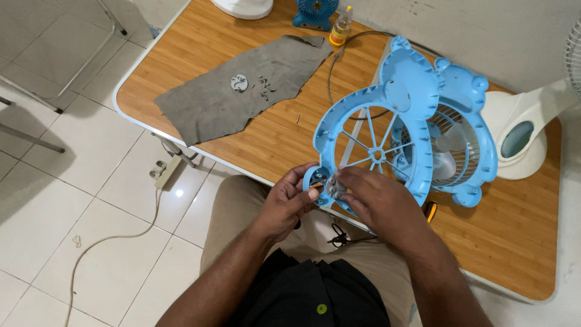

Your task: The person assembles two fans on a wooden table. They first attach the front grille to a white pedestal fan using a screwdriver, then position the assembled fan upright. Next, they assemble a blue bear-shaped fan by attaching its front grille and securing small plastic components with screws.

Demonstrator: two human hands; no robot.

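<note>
A light blue plastic fan grille with thin spokes is tilted over the near edge of a wooden table. My left hand grips the grille's lower foot from the left. My right hand pinches a small grey part against that same foot. Behind the grille stands the blue fan body with clear blades inside its cage.
A grey cloth on the table's left carries a small round metal part and loose screws. A small blue fan, a little oil bottle and a white fan base stand at the back and right. A cable trails over the tiled floor.
</note>
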